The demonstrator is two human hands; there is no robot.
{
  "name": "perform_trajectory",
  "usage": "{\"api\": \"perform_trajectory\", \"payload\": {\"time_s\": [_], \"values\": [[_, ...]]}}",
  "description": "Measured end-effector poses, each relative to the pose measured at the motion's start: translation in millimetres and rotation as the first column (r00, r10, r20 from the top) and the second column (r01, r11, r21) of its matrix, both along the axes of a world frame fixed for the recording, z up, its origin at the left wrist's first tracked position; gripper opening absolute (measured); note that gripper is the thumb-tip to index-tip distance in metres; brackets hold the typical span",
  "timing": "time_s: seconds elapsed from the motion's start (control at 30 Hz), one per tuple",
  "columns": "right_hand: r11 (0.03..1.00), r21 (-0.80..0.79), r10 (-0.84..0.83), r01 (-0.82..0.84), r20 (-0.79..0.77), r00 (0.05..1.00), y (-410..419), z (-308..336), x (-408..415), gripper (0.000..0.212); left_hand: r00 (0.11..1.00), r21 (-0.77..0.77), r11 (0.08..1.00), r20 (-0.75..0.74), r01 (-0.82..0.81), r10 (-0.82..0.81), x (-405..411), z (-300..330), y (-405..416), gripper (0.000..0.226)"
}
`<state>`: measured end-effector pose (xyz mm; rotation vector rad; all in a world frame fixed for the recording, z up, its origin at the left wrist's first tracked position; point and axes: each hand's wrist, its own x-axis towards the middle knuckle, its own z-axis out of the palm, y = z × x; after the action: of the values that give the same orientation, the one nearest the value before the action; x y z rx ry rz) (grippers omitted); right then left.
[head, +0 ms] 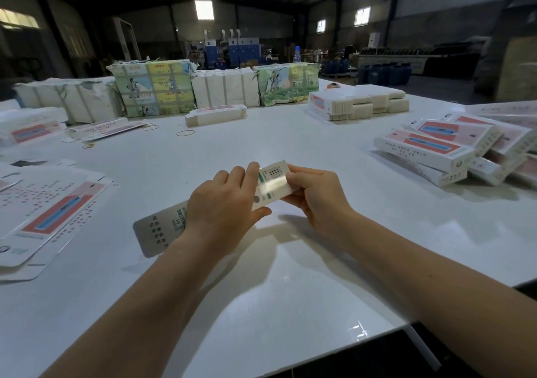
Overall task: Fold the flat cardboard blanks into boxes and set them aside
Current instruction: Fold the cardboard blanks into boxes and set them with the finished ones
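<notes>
Both hands hold one long white cardboard box (158, 231) just above the white table (290, 284). My left hand (225, 203) wraps around its middle from above. My right hand (313, 196) pinches the far end flap (274, 178), which carries a barcode and a green mark. The box's near end with printed text sticks out below my left wrist. Flat printed blanks (49, 218) lie stacked at the left. Folded boxes (453, 151) with a red-and-blue picture are piled at the right.
Wrapped bundles of blanks (154, 90) line the table's far side, with smaller stacks (359, 104) in front. Rubber bands (185, 133) lie loose on the table. A water bottle (296, 55) stands behind the bundles. The table's near right corner (412, 324) is close to my right forearm.
</notes>
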<state>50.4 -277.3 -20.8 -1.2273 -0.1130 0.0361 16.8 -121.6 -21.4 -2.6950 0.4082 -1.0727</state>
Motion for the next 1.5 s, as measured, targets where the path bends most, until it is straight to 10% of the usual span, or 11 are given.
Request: {"api": "perform_trajectory", "payload": {"time_s": [0.3,0.53,0.83,0.97,1.1,1.4,1.5], "values": [[0.884,-0.393,-0.066,0.255,0.434,0.899,7,-12,-10,0.036,0.998,-0.063,0.996,-0.004,-0.058,0.058,-2,-1,-10,0.072],[0.913,-0.352,-0.095,0.208,0.313,0.945,6,-7,-6,0.029,0.993,-0.159,0.98,-0.008,-0.117,0.117,1,-3,-13,0.075],[0.626,-0.553,0.036,0.55,0.725,0.688,0,-11,-10,0.03,0.996,-0.156,0.984,-0.056,-0.082,0.074,-2,-4,-4,0.074],[0.58,-0.607,0.083,0.544,0.708,0.701,-1,-11,-10,0.029,0.995,-0.131,0.99,-0.083,-0.06,0.05,-1,-3,4,0.076],[0.767,-0.549,0.012,0.332,0.53,0.848,6,-7,-12,0.026,0.994,-0.171,0.985,-0.111,-0.026,0.007,0,1,3,0.075],[0.683,-0.645,0.101,0.342,0.548,0.83,5,-12,-9,0.024,0.964,-0.225,0.974,-0.266,-0.037,-0.025,-1,3,6,0.073],[0.594,-0.76,0.276,0.264,0.501,0.82,4,-13,-5,0.063,0.917,-0.286,0.958,-0.387,-0.023,-0.094,1,7,18,0.075]]}}
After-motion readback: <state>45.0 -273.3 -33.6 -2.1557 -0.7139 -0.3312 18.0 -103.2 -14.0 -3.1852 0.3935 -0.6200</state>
